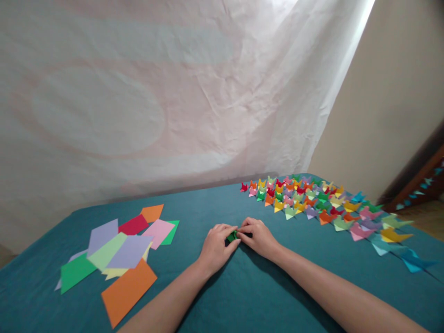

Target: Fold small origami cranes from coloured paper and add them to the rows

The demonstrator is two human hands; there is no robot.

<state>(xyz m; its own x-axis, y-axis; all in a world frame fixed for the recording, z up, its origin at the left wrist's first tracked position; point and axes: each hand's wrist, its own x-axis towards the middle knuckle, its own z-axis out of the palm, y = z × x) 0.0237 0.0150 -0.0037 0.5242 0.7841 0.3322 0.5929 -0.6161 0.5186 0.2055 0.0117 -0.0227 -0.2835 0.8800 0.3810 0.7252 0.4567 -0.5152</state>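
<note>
A small folded piece of green paper (231, 236) lies between my two hands at the middle of the table. My left hand (218, 245) is closed on its left side, thumb and fingers pinching it. From the right, the fingertips of my right hand (257, 237) pinch the same paper's right edge. My fingers cover much of the paper, so its exact fold shape is hidden. Both hands rest low, at or just above the cloth.
Loose coloured paper sheets (129, 290) are spread on the left of the teal tablecloth (208, 203). Rows of folded paper cranes (326, 217) stand at the right. A pale hanging sheet (166, 92) is behind the table, beside a beige wall (381, 101).
</note>
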